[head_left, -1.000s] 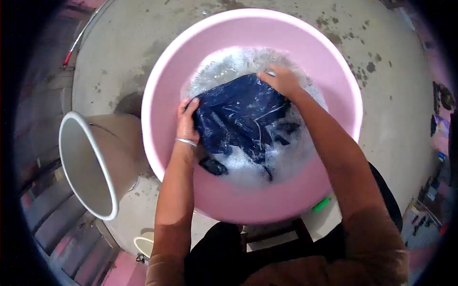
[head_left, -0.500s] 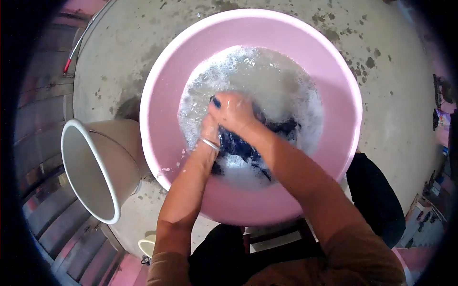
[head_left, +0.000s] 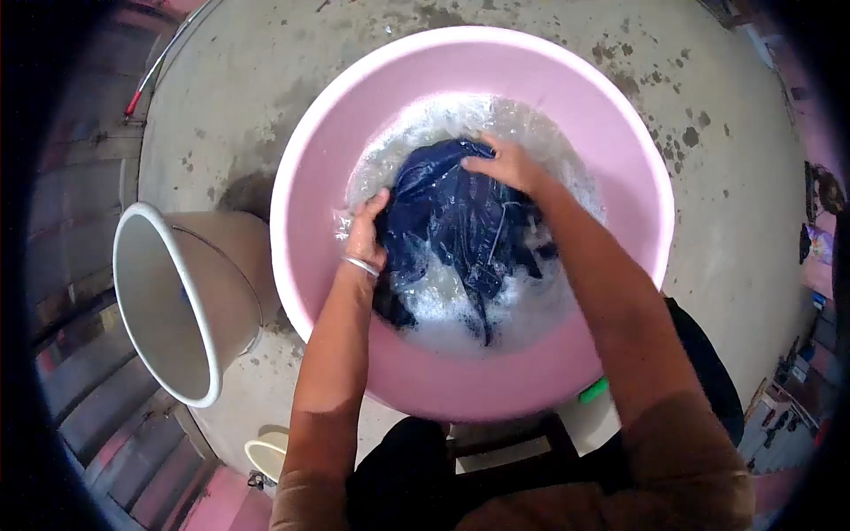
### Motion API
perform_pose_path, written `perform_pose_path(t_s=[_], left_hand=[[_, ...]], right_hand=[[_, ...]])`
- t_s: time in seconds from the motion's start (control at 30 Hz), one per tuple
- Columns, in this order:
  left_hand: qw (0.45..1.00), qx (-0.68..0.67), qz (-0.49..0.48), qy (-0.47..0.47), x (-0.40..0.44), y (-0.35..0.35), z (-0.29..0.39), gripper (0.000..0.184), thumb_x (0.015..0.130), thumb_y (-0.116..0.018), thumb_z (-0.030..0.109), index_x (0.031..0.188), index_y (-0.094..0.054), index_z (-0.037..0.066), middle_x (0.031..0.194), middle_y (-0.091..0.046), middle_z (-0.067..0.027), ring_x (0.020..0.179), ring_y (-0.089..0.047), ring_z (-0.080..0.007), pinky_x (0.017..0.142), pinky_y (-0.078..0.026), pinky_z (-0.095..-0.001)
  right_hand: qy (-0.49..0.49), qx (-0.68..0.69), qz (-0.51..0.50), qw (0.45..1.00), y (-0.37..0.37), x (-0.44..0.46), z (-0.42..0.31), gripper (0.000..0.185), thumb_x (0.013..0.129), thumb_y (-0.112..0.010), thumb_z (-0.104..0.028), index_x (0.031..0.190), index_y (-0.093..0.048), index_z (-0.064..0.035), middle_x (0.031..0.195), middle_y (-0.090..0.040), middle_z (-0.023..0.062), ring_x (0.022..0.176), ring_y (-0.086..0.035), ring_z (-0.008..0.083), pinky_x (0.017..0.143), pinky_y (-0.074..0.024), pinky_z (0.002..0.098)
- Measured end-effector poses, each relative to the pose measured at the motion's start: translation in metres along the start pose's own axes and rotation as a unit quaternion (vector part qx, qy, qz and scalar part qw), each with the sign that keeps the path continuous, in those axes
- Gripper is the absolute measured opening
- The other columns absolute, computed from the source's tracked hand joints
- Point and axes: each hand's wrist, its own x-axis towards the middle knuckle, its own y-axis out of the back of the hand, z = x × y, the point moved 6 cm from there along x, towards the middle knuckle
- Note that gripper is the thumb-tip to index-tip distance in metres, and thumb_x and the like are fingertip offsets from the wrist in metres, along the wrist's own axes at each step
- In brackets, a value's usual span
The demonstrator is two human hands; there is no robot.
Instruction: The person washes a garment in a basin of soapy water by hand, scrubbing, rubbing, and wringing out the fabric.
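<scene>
Between the legs (head_left: 403, 451) sits a stool (head_left: 560, 435). Past it, tub (head_left: 478, 385) with sudsy water (head_left: 434, 115); dark blue cloth (head_left: 443, 195) is there, part submerged. Left hand (head_left: 366, 234) is at cloth's left edge, fingers hidden, can't tell grip. Right hand (head_left: 509, 165) is clamped on its top edge. Bucket (head_left: 235, 279) left of tub; rod (head_left: 159, 71) farther off.

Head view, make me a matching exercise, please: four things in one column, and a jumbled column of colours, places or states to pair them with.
Things:
1. Cloth
2. Tub
3. Bucket
4. Bracelet

Descriptions:
A. On the floor, to the left of the big pink container
B. Worn on the left arm
C. Dark blue and wet
D. Pink, with sudsy water inside

Right pairs: 1-C, 2-D, 3-A, 4-B.
</scene>
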Motion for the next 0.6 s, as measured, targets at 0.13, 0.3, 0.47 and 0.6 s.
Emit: perform_pose_path(t_s=[0.13,0.3,0.47,0.6], left_hand=[[0.997,-0.076,0.011,-0.028,-0.012,-0.039,0.005,0.056,0.09,-0.052,0.059,0.112,-0.062,0.008,0.11,-0.064,-0.0098,0.099,-0.061,-0.0245,0.09,-0.05,-0.0373],[0.981,0.087,-0.024,-0.173,0.01,-0.001,-0.026,0.026,0.1,-0.043,0.024,0.109,-0.062,0.008,0.106,-0.064,-0.0096,0.099,-0.061,-0.0222,0.091,-0.049,-0.0351],[0.987,-0.109,-0.116,-0.01,-0.006,-0.038,-0.017,0.027,0.095,-0.052,0.027,0.11,-0.062,0.007,0.104,-0.065,-0.0074,0.097,-0.062,-0.0206,0.087,-0.051,-0.0339],[0.988,0.104,-0.022,-0.11,-0.047,-0.052,0.04,0.037,0.087,-0.066,0.028,0.116,-0.059,0.006,0.103,-0.062,-0.0067,0.092,-0.062,-0.0167,0.081,-0.052,-0.0305]], right_hand=[[0.251,-0.124,0.073,0.957,-0.1,-0.056,-0.083,0.032,0.08,-0.069,-0.034,0.098,-0.067,-0.0076,0.1,-0.065,0.01,0.094,-0.063,0.0274,0.085,-0.0492,0.0387],[0.222,-0.223,0.177,0.933,-0.154,-0.085,-0.101,0.02,0.078,-0.064,-0.03,0.078,-0.061,-0.0102,0.082,-0.062,0.01,0.075,-0.063,0.0335,0.064,-0.0514,0.0442],[0.207,-0.232,0.272,0.911,-0.11,-0.049,-0.091,0.021,0.078,-0.06,-0.031,0.077,-0.064,-0.0104,0.08,-0.065,0.0129,0.075,-0.063,0.0353,0.067,-0.0503,0.048],[-0.043,-0.213,0.28,0.935,0.015,-0.029,-0.044,0.042,0.084,-0.056,-0.043,0.09,-0.069,-0.0028,0.089,-0.065,0.0251,0.084,-0.064,0.0375,0.078,-0.0501,0.0462]])
